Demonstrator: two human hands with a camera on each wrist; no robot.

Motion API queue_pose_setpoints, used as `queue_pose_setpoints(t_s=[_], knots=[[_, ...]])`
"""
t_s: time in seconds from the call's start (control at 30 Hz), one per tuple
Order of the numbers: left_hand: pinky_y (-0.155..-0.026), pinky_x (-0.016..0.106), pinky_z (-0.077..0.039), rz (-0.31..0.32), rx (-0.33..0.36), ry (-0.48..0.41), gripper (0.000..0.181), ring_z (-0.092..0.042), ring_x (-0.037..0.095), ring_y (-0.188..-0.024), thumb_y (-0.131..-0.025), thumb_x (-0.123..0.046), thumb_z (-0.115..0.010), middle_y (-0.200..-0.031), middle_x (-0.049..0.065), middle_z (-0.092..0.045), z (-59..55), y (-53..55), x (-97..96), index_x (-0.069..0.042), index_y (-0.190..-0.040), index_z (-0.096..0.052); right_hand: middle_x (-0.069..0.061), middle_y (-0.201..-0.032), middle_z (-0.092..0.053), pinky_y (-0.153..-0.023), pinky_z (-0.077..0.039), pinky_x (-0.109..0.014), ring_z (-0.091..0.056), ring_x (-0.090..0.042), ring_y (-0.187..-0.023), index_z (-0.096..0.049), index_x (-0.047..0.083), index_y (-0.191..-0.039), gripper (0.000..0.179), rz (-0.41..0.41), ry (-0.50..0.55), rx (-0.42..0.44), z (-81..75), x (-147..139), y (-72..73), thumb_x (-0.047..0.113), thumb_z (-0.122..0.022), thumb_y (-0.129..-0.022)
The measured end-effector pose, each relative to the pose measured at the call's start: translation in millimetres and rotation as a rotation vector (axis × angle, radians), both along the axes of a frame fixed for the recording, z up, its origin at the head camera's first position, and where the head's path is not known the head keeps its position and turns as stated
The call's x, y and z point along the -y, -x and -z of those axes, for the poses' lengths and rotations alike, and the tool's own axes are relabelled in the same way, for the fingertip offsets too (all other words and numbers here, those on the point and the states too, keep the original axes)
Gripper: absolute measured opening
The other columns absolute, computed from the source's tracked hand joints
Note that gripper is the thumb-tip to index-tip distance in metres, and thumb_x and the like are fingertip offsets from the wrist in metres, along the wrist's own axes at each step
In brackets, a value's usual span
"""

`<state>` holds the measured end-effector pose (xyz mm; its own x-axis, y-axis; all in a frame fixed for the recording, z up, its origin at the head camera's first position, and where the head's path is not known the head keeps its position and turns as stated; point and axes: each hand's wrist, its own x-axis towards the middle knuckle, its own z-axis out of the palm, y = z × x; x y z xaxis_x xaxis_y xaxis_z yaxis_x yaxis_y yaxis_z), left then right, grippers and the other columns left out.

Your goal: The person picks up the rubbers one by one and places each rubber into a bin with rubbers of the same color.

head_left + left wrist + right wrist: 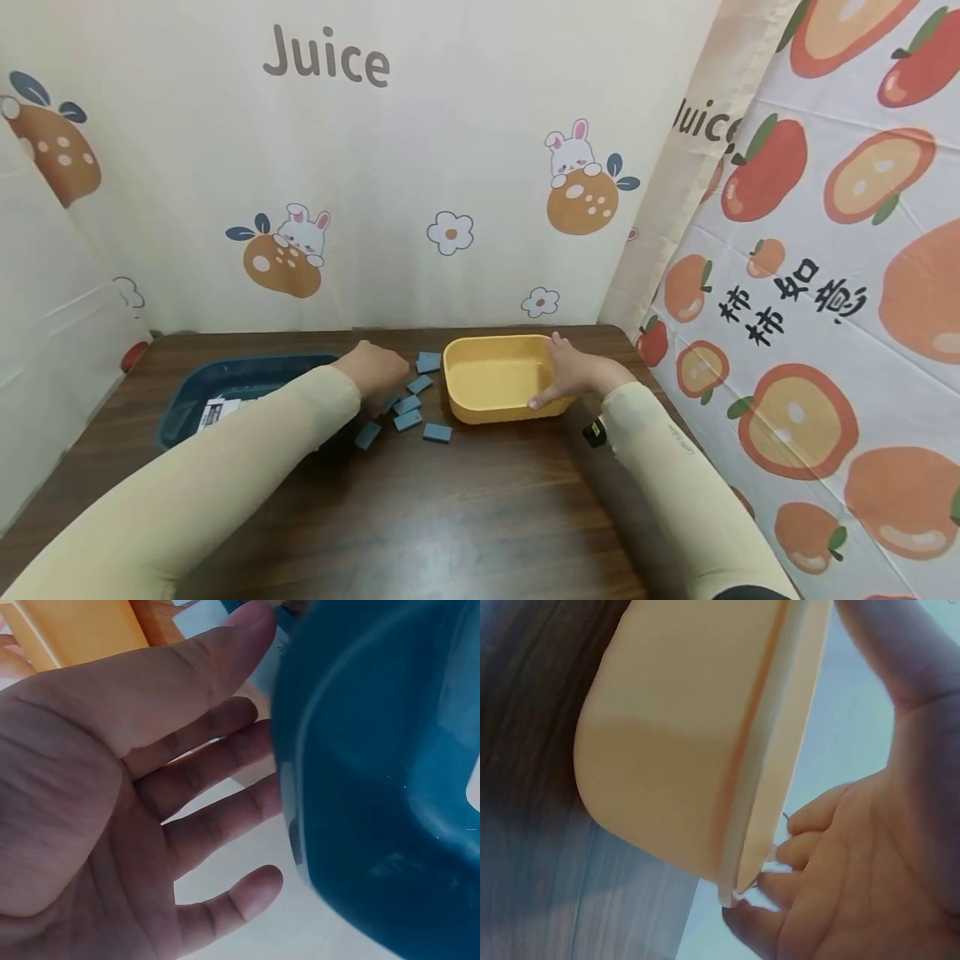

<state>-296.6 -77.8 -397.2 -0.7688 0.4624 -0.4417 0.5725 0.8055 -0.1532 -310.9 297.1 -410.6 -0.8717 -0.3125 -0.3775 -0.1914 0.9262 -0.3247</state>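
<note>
My left hand (375, 372) is beside the right end of a dark blue plastic basin (174, 406), over several small blue-grey rectangular blocks (437, 432). In the left wrist view its fingers are spread and loosely extended, with fingertips right at the basin's wall (300, 750); the thumb overlaps a pale blue block (201, 619). My right hand (576, 371) is at the right end of a yellow plastic basin (480, 413), thumb apart from the fingers. The right wrist view shows its fingertips close to the rim of the yellow basin (656, 765). No blocks show inside the yellow basin.
A white item with a dark label (217, 410) lies in the blue basin, partly hidden by my left arm. Both basins stand toward the back of the brown wooden table (480, 517). Printed curtains hang behind and along the right side (795, 417).
</note>
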Motion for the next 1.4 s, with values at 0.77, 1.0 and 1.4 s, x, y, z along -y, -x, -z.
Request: queue_pose_setpoints(t_s=[0.77,1.0,1.4], knots=[[-0.087,0.038,-0.070,0.033,0.012,-0.012,0.040,-0.069,0.015,-0.086,-0.081,-0.009,-0.105,-0.099,-0.001,-0.078,14.4,10.2,-9.0,-0.016,-0.111,-0.079,-0.037,-0.184,-0.020,-0.139,-0.029,-0.065,-0.033,-0.050,-0.170,-0.002,-0.014,-0.176,0.157,0.086,0.058,0.065,-2.8,-21,-3.1,0.059,-0.102,-0.080],[-0.087,0.038,-0.069,0.044,0.006,0.002,0.036,-0.069,0.016,-0.085,-0.082,-0.012,-0.104,-0.096,-0.001,-0.077,18.4,13.2,-9.5,-0.016,-0.108,-0.079,-0.036,-0.181,-0.031,-0.136,-0.035,-0.066,-0.043,-0.048,-0.165,-0.004,-0.012,-0.177,0.155,0.088,0.075,0.058,-2.6,-20,-3.0,0.059,-0.102,-0.079],[-0.065,0.033,-0.059,-0.024,0.029,-0.133,0.016,-0.065,0.018,-0.074,-0.091,-0.020,-0.090,-0.083,-0.003,-0.073,3.0,20.8,3.6,-0.021,-0.090,-0.074,-0.034,-0.172,-0.047,-0.136,-0.037,-0.064,-0.053,-0.045,-0.156,-0.011,-0.010,-0.176,0.149,0.094,0.129,0.046,1.8,-16,-3.5,0.050,-0.105,-0.078]])
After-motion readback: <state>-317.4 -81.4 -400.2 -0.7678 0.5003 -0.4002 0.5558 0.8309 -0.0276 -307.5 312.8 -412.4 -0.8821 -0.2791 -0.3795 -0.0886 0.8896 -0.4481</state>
